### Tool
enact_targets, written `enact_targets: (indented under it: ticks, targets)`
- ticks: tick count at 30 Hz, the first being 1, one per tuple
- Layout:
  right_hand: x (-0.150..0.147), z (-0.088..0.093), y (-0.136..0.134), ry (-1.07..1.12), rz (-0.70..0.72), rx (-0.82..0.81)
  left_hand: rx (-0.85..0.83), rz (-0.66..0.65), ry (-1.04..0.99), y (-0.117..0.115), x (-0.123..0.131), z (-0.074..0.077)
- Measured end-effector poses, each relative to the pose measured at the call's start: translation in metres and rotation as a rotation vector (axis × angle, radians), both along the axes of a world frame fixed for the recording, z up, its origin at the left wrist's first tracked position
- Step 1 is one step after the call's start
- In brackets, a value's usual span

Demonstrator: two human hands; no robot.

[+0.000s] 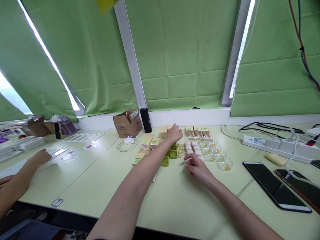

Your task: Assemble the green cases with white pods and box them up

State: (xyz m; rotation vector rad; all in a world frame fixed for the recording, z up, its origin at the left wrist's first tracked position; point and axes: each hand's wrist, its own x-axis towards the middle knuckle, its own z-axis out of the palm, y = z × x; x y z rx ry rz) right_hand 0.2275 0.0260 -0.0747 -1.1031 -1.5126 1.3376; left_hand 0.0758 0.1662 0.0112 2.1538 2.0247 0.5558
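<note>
My left hand (174, 134) reaches across the table over the far end of the olive-green small trays (173, 154). Its fingers are mostly hidden, so I cannot tell what they hold, if anything. Beside that arm stand several cream cardboard boxes (155, 142) with green labels. My right hand (197, 167) hovers low by the near end of two rows of pale pink-white blocks (189, 147), fingers loosely bent and apart, nothing visible in them. Small tan square pieces (180, 150) lie between the trays and the blocks. To the right sit clear plastic cups (225, 163) with yellow pieces inside.
More cream boxes (198, 132) stand at the back. A brown carton (127, 124), black bottle (145, 120) and white charger (129, 140) are behind left. Phone (275, 185), power strip (277, 146) and cables lie right. A co-worker's hand (40, 156) is at far left.
</note>
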Motion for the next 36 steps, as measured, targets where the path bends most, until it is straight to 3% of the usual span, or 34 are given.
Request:
enact_targets:
  ticks: [4, 8, 12, 16, 27, 36]
  targets:
    - [0.001, -0.001, 0.001, -0.087, 0.063, 0.064, 0.147, -0.038, -0.097, -0.031, -0.02, 0.008]
    - [0.001, -0.001, -0.004, -0.23, 0.033, 0.205, 0.229, -0.057, -0.166, -0.074, -0.043, 0.009]
    - [-0.001, -0.002, -0.014, -0.464, 0.045, 0.427, 0.279, -0.039, -0.165, -0.119, -0.064, -0.002]
    - [-0.003, -0.001, -0.019, -0.604, 0.075, 0.552, 0.292, -0.085, -0.06, -0.146, -0.08, -0.016]
    - [-0.006, 0.009, -0.022, -0.943, 0.188, 0.676, 0.181, -0.252, 0.258, -0.17, -0.088, -0.019]
    - [-0.001, 0.005, -0.022, -0.752, 0.145, 0.644, 0.212, -0.304, 0.359, -0.17, -0.089, -0.026]
